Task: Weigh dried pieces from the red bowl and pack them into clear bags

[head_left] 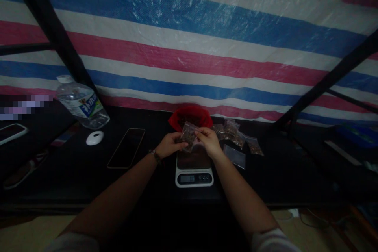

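Observation:
Above a white kitchen scale (194,179) I hold up a small clear zip bag (188,136) with brown, dried bits in it. My left hand (170,145) grips the bag's lower left side. Fingers of my right hand (208,140) pinch its upper right edge, near the zip. Just behind, a red plastic bag (190,117) stands with its mouth spread and dark material inside. Several filled zip bags (236,136) lie in a heap to the right of my right hand. Closer to me lies a flat, unfilled zip bag (234,156).
On the left of the black table (82,181) are a smartphone (126,148), a white computer mouse (95,138) and a large clear bottle (84,104). A striped plastic sheet (189,47) hangs behind, with dark slanted poles (63,35) at both sides.

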`<state>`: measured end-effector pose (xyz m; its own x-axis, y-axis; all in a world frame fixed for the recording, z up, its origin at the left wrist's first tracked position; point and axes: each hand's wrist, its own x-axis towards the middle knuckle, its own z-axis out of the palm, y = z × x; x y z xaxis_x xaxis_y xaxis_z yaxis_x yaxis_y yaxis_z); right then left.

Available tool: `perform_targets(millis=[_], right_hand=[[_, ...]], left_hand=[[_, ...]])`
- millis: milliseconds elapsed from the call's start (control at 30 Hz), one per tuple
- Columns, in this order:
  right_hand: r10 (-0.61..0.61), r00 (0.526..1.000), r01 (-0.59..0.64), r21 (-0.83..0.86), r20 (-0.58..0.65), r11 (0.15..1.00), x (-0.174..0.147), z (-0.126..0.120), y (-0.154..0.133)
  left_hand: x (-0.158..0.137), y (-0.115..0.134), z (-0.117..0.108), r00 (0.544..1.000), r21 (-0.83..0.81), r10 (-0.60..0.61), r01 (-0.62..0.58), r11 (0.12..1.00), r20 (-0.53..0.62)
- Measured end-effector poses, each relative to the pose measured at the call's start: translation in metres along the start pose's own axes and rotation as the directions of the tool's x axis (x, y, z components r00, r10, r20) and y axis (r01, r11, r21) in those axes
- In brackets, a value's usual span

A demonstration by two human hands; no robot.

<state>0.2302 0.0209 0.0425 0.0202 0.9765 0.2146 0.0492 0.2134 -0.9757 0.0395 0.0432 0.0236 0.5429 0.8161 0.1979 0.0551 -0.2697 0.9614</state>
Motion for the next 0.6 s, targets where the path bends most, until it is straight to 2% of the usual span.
perform_targets(millis=[67, 133, 300, 367, 467, 600], right_hand=[[0.002, 0.999, 0.001, 0.06, -0.051, 0.998, -0.0008, 0.0005, -0.0023], [0.007, 0.999, -0.003, 0.098, -0.045, 0.995, -0.0011, 0.0011, -0.0029], [0.007, 0.999, -0.004, 0.093, -0.038, 0.996, 0.0006, -0.0003, 0.0036], [0.005, 0.998, 0.001, 0.096, -0.057, 0.995, 0.001, -0.0013, 0.0054], [-0.007, 0.999, 0.011, 0.101, -0.044, 0.995, 0.0006, -0.0008, 0.0051], [-0.027, 0.998, 0.032, 0.098, -0.05, 0.995, -0.0007, 0.0035, 0.0033]], left_hand=[[0.0002, 0.0015, 0.0003, 1.0, 0.038, 0.02, -0.02, 0.999, 0.002], [0.0006, 0.0041, 0.0013, 1.0, 0.068, 0.03, -0.03, 0.997, 0.007], [0.0011, 0.0083, 0.0044, 0.997, 0.125, 0.082, -0.081, 0.989, -0.002], [0.0008, 0.0069, 0.0048, 0.993, 0.15, 0.108, -0.101, 0.984, -0.045], [0.0001, 0.0038, 0.0046, 0.984, 0.22, 0.12, -0.09, 0.971, -0.129], [-0.0002, 0.0025, 0.0056, 0.99, 0.29, 0.102, -0.069, 0.955, -0.102]])
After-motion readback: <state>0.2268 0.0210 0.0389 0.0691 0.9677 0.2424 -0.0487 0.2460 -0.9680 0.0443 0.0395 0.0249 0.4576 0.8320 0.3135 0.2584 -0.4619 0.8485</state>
